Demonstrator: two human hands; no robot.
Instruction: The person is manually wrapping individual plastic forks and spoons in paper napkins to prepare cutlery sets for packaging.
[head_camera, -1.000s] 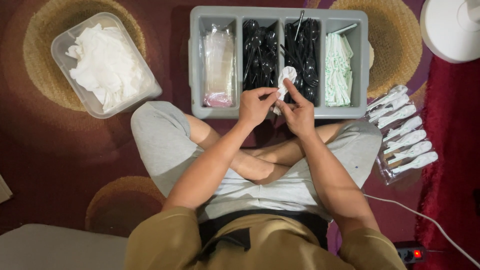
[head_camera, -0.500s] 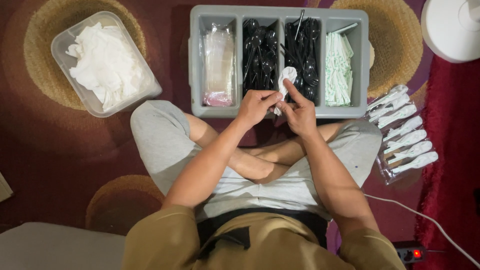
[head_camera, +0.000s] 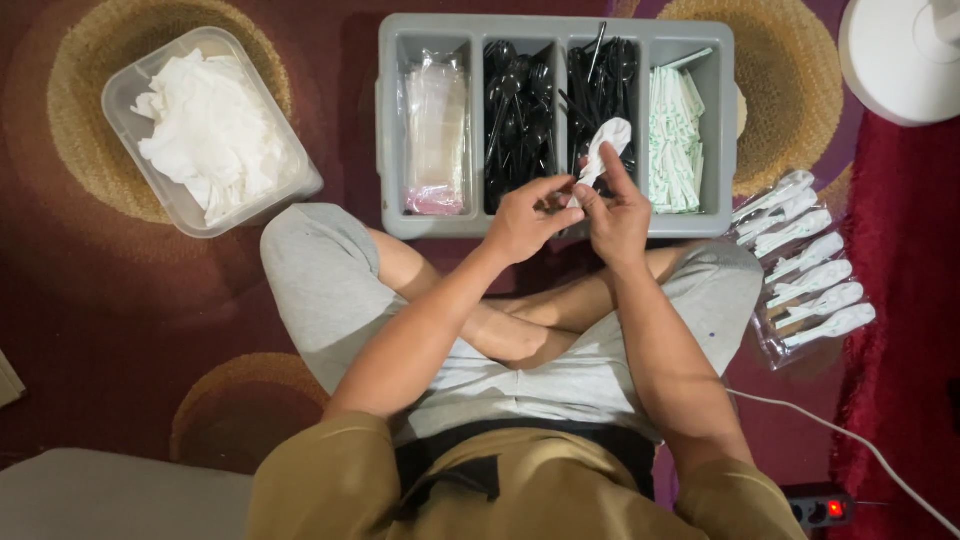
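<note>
I sit cross-legged on a carpet. My left hand and my right hand meet just in front of a grey four-compartment tray. Together they pinch a white napkin-wrapped piece that sticks up over the tray's third compartment. The tray holds clear plastic sleeves at the left, black plastic cutlery in the two middle compartments, and white-and-green paper packets at the right.
A clear plastic tub of white napkins stands at the upper left. Several wrapped white bundles lie in a row at the right of my knee. A white round base sits top right; a cable runs to a power strip.
My hands have hardly moved. The white wrapped piece stays pinched between them; my fingers have shifted slightly along it.
</note>
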